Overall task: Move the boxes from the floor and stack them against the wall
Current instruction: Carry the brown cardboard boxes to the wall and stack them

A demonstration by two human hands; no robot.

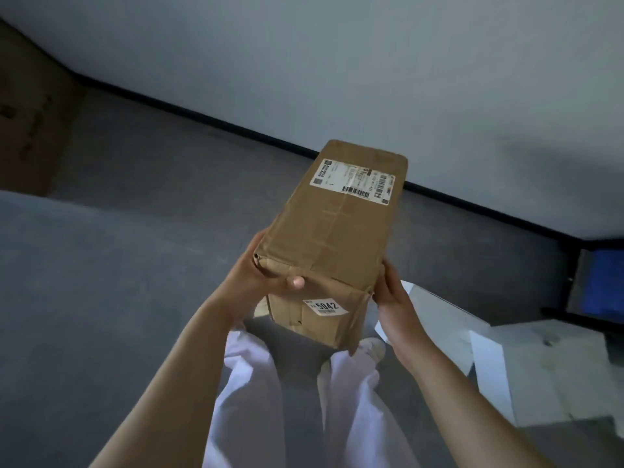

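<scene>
A long brown cardboard box (332,231) with a white shipping label on top and a "5042" sticker on its near end is held in the air in front of me. My left hand (261,271) grips its near left corner, thumb on the top edge. My right hand (391,292) presses against its near right side. The box points away from me toward the white wall (337,62), whose dark baseboard (202,116) meets the grey floor (152,197).
A large brown box (30,123) stands at the far left against the wall. White boxes (540,359) lie on the floor at the right, with a dark blue object (601,285) behind them. My legs in white trousers (250,383) are below the box.
</scene>
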